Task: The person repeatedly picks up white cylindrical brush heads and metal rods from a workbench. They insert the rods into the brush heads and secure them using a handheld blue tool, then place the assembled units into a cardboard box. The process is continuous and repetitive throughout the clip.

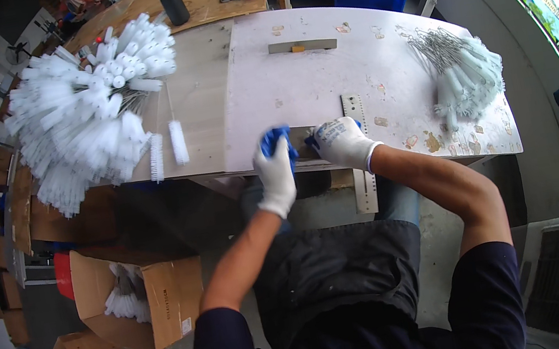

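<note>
Both my hands wear white gloves with blue-coated fingers and meet at the table's front edge. My left hand (276, 170) is slightly blurred, its fingers curled together; whatever they hold is hidden. To its right, my right hand (346, 142) is closed, knuckles up, and I cannot make out what is in it. Between them a dark flat metal plate (303, 142) lies at the edge. A perforated metal strip (365, 188) passes beside my right hand and juts out over the edge. Two white wire-stemmed brushes (178, 142) lie apart, left of my left hand.
A large heap of white brushes (83, 126) covers the table's left end. A smaller brush bundle (463, 77) lies at the right. Farther back are a grey metal bar (317, 44) and a dark tumbler (172, 2). Cardboard boxes (174, 295) stand on the floor at left.
</note>
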### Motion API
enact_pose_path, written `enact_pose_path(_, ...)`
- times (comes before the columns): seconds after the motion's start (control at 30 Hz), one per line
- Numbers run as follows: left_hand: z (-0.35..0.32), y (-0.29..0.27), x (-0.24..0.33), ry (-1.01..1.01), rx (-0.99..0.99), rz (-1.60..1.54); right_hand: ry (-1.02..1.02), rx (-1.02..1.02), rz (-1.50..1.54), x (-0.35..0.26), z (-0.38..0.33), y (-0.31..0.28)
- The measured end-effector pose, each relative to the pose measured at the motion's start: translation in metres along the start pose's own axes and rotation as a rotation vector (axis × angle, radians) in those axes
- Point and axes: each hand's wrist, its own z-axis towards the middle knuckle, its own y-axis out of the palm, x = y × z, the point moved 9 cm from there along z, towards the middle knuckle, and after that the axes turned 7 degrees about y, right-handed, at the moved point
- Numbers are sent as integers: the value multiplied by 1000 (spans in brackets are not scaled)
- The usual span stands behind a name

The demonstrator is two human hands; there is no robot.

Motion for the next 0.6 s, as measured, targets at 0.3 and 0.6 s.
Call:
enact_pose_path(0.3,-109,51,-82,-560,-443,-406,194,112,157,8,-2,26)
enact_pose_path(0.6,-120,27,-62,-793,-250,-581,337,-54,425,-4,-16,20)
